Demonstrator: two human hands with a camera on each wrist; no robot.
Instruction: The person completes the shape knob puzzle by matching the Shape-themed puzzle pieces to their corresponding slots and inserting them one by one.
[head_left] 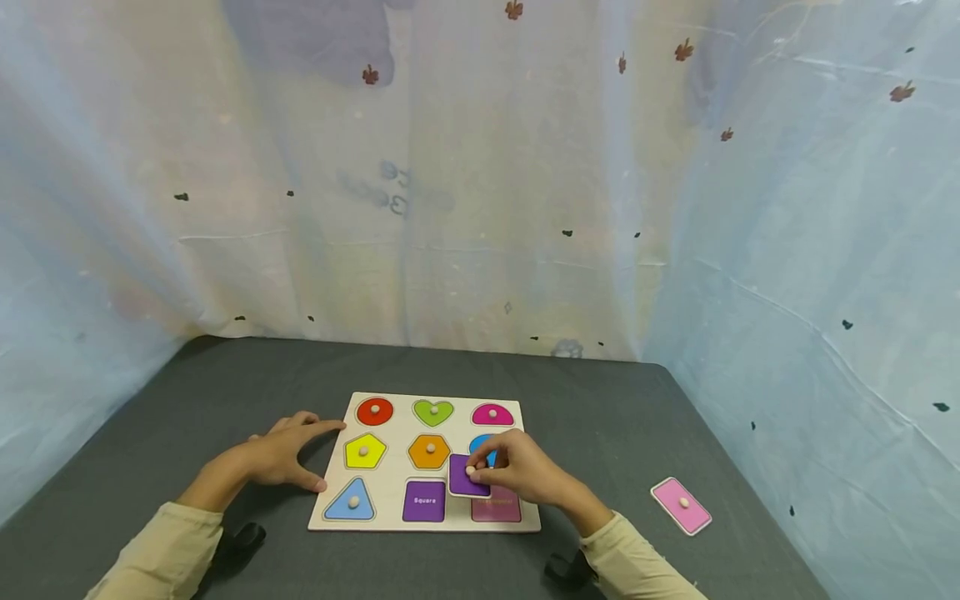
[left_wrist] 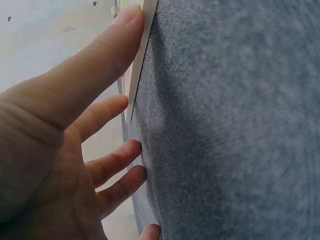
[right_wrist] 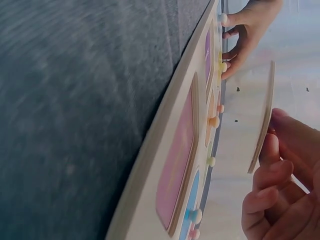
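A white wooden peg puzzle board (head_left: 395, 429) lies on the dark table. My right hand (head_left: 525, 468) pinches a purple square puzzle piece (head_left: 458, 477) by its knob. In the right wrist view the piece (right_wrist: 263, 117), seen edge-on, hangs above the board. Below it in the head view are the purple square recess (head_left: 424, 510), labelled "Square", and the pink rectangle recess (head_left: 498, 512), partly covered by the piece. My left hand (head_left: 277, 454) is spread at the board's left side, thumb and index fingertip touching its edge (left_wrist: 137, 65).
A pink rectangle piece (head_left: 681, 506) lies apart on the table at right. Set in the board are several knobbed shapes, among them a red circle (head_left: 369, 416), an orange hexagon (head_left: 421, 456) and a blue triangle (head_left: 352, 512). A pale curtain (head_left: 480, 275) hangs behind the table (head_left: 600, 433).
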